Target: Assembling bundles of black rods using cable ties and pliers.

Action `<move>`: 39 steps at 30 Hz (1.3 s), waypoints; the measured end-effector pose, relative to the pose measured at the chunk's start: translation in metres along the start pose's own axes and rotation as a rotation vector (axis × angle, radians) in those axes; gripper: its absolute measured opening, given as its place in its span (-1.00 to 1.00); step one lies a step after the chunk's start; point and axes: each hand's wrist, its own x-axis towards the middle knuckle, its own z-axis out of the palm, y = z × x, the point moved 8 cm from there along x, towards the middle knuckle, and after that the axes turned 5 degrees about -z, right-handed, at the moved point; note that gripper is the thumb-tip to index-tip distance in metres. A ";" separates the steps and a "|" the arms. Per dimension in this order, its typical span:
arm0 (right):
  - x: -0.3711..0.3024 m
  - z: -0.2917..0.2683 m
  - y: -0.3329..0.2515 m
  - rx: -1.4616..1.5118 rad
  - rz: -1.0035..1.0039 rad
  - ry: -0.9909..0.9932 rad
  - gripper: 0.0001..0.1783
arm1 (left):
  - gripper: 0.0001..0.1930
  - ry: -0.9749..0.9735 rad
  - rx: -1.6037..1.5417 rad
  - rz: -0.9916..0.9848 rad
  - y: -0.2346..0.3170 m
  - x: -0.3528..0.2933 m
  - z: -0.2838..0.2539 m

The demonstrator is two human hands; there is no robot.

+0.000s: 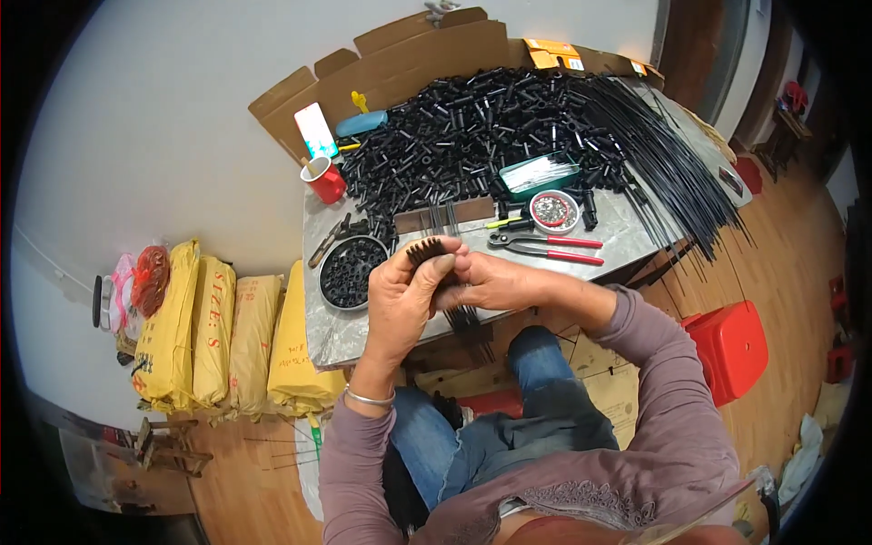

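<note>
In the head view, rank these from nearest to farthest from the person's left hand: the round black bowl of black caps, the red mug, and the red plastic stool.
From the left hand:
1. The round black bowl of black caps, on the table just left of the hand.
2. The red mug, farther back on the table, near the cardboard.
3. The red plastic stool, far right on the wooden floor, beyond the right forearm.

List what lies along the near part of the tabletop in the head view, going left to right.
Round black bowl of black caps → left hand → right hand, both holding a bundle of black rods → red-handled pliers.
</note>
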 end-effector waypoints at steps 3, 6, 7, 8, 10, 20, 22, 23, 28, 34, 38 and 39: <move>-0.014 -0.053 0.022 -0.137 0.176 -0.185 -0.44 | -0.81 0.011 0.061 0.072 0.001 -0.001 -0.002; -0.039 -0.193 0.039 -0.999 0.444 0.463 -0.78 | -0.81 0.021 0.130 0.133 0.008 0.000 0.003; -0.054 -0.224 0.047 -1.257 0.397 0.545 -0.82 | -0.82 0.015 0.131 0.139 0.009 0.002 0.007; -0.061 -0.245 0.066 -1.334 0.449 0.530 -0.81 | -0.83 0.019 0.141 0.144 0.011 0.002 0.007; -0.063 -0.246 0.083 -1.342 0.499 0.477 -0.82 | -0.84 0.023 0.147 0.127 0.006 0.001 0.003; -0.052 -0.242 0.094 -1.533 0.334 0.400 -0.93 | -0.81 0.005 0.101 0.113 0.001 0.001 0.007; -0.049 -0.234 0.093 -1.619 0.313 0.333 -0.93 | -0.81 -0.002 0.097 0.109 0.002 0.000 0.007; -0.048 -0.235 0.092 -1.620 0.311 0.334 -0.93 | -0.81 -0.005 0.092 0.113 0.003 0.000 0.006; -0.048 -0.234 0.072 -1.633 0.273 0.345 -0.92 | -0.81 -0.008 0.099 0.129 0.006 0.000 0.006; -0.048 -0.198 -0.019 -1.229 0.051 0.747 -0.87 | -0.81 0.000 0.099 0.127 0.006 0.002 0.007; -0.033 -0.107 -0.085 -0.621 -0.226 0.470 -0.92 | -0.81 0.006 0.074 0.114 0.003 0.002 0.005; -0.031 -0.090 -0.093 -0.665 -0.265 0.421 -0.90 | -0.81 0.015 0.084 0.122 0.002 0.002 0.002</move>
